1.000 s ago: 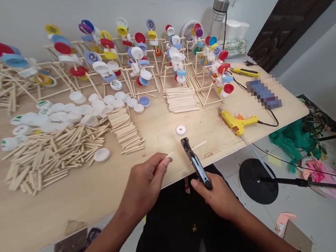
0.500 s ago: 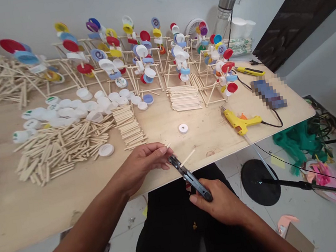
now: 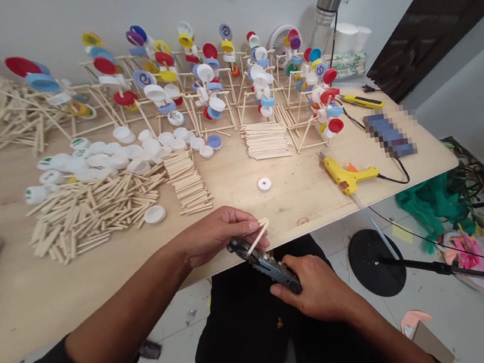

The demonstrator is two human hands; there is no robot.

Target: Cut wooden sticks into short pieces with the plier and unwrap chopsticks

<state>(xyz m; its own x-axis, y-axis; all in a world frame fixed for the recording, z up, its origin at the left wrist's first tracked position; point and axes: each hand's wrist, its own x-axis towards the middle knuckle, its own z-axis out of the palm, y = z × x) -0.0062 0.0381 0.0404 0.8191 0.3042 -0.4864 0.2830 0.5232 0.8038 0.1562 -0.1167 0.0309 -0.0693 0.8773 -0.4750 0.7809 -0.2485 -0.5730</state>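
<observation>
Wooden stick (image 3: 259,236): pinched at its upper end by the left hand (image 3: 216,234), fingertips closed on it, and lying on a 7-to-1 o'clock line. The right hand (image 3: 319,288) is wrapped tight round the handles of the dark cutter (image 3: 265,261), nose aimed at 10 o'clock.

Change over the last second: the cutter swings from 12 o'clock down to 10. Both hands pull back from over the worktop (image 3: 274,216) to just off its near edge. Left hand and cutter nose, apart a second ago, now meet, and the stick lies across the nose, touching it. Can't tell whether it's between the jaws or on top. My read: tool and stick are engaged, so this is the tool-on-stick stage, not fetching.

Counts:
- stick in hand: 1
- cutter: 1
- yellow glue gun (image 3: 347,173): 1, at 2 o'clock from the hands, corded
- yellow utility knife (image 3: 362,102): 1, farther out at 1 o'clock
- neat stick stacks: 2, near stack (image 3: 187,180) at 11 o'clock, far stack (image 3: 265,140) at 12
- loose stick heaps: 2, near heap (image 3: 91,210) at 10 o'clock, back heap (image 3: 0,117) beyond it
- lone white caps: 2, centre cap (image 3: 264,184) and heap-side cap (image 3: 155,214)
- blue cap (image 3: 214,141): 1
- white cap cluster (image 3: 102,160): overlapping, no clean count
- stick-and-cap models (image 3: 210,89) along the back: too tangled to count
</observation>
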